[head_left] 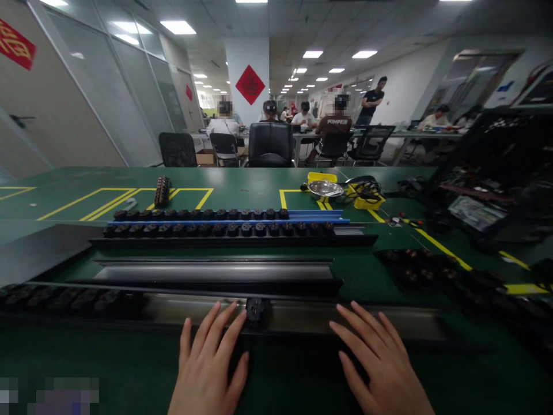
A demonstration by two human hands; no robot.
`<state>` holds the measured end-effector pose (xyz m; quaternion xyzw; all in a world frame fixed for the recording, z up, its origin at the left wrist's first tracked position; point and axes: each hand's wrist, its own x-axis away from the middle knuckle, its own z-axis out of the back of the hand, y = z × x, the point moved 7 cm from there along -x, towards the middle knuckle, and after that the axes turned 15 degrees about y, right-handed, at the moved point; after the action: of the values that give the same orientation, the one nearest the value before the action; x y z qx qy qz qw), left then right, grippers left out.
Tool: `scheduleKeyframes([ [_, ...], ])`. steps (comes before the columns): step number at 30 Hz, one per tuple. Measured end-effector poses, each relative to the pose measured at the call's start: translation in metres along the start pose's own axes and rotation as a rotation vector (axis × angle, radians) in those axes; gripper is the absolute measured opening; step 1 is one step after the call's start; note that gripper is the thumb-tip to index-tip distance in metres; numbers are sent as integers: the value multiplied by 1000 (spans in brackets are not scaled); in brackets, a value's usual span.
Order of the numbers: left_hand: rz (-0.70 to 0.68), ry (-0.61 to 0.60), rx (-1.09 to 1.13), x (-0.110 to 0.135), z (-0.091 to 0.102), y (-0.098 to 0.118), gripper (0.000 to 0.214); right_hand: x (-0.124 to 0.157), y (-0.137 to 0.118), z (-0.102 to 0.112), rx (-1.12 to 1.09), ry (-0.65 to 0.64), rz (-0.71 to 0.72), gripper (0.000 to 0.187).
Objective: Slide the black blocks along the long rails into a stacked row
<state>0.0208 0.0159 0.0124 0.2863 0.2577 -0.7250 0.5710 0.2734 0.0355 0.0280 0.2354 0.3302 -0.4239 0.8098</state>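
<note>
Black, a blocky module [256, 311] sits inside the nearest long channel [298, 314] (smooth, dully metallic within), just beside the left hand [211, 360]; that and the right hand [378, 360] have fingers spread.

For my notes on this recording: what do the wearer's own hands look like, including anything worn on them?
Left hand and right hand are both bare and slim-fingered, with no glove, ring, cable or marking visible. The picture's bottom edge cuts both off, so no sleeves show.
</note>
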Motion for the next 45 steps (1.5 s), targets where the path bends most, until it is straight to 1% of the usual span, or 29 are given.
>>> scheduleKeyframes([
  [2, -36, 24, -3, 1, 1, 0, 57, 0, 1, 2, -16, 34, 44, 46],
  [6, -70, 10, -16, 1, 1, 1, 57, 1, 4, 3, -38, 62, 72, 49],
  [11, -25, -11, 6, -2, 4, 3, 55, 3, 5, 2, -56, 24, 41, 50],
  [13, 4, -42, 13, -3, 2, 4, 54, 4, 5, 2, -64, 9, 30, 48],
  [17, 48, -60, 19, -4, 1, 5, 53, 2, 2, 2, -77, -27, -2, 47],
  [22, 88, -94, 54, -8, 2, 6, 52, -12, -18, -1, -141, -67, -28, 45],
  [24, 104, -101, 65, -10, 3, 7, 50, -19, -28, -6, -183, -87, -75, 46],
  [26, 110, -106, 76, -12, 4, 7, 49, -25, -42, -12, -240, -125, -75, 47],
  [33, 116, -109, 110, -15, 3, 8, 51, -42, -67, -27, -243, -224, -227, 43],
  [38, 133, -101, 131, -16, 2, 8, 52, -48, -71, -30, -209, -239, -276, 39],
  [45, 150, -92, 157, -16, 0, 6, 51, -44, -66, -32, -188, -237, -194, 41],
])
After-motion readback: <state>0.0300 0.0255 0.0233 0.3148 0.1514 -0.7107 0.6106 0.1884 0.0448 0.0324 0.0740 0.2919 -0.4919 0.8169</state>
